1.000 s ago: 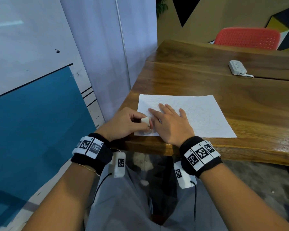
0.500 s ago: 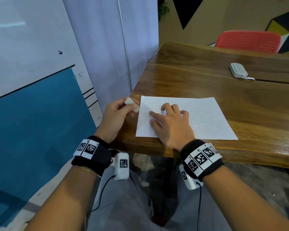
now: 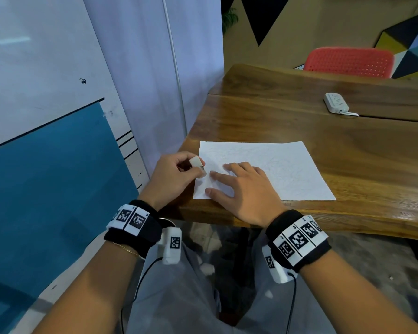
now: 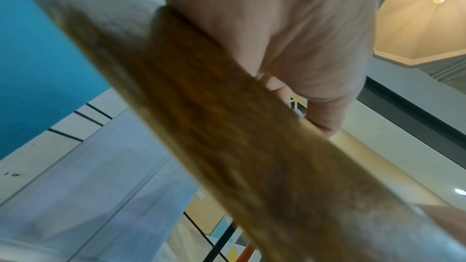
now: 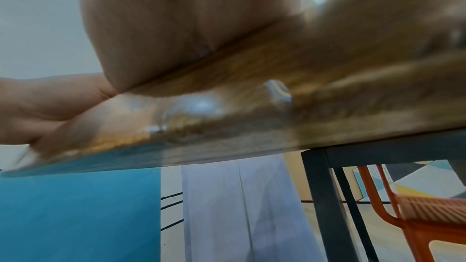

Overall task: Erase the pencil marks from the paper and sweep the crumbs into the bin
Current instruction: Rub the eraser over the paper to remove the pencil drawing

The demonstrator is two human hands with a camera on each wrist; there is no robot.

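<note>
**Two hands at the sheet's near-left corner, one thin page pinned for rubbing**

Seen from the head: paper (image 3: 263, 169) flat on the wooden table (image 3: 299, 121), near its left edge. Light and limp, apt to slide or crease under rubbing, so best held close beside the rubbed spot. Right hand (image 3: 244, 191) spread flat on the near-left part, fingers straight, pressing. Left hand (image 3: 176, 174) curled round a small white eraser (image 3: 196, 162), pinched by thumb and fingers at the sheet's left edge. Firm little block, probably grippy; best held low near the tip. Faint pencil lines across the page; crumbs too small to tell. No bin in sight. Power strip (image 3: 336, 103) and red chair (image 3: 348, 62) far off.

From the left wrist: blurred table edge, curled fingers, no eraser visible.

From the right wrist: palm resting on the tabletop, a table leg and chair beneath, hidden from the head view.
</note>
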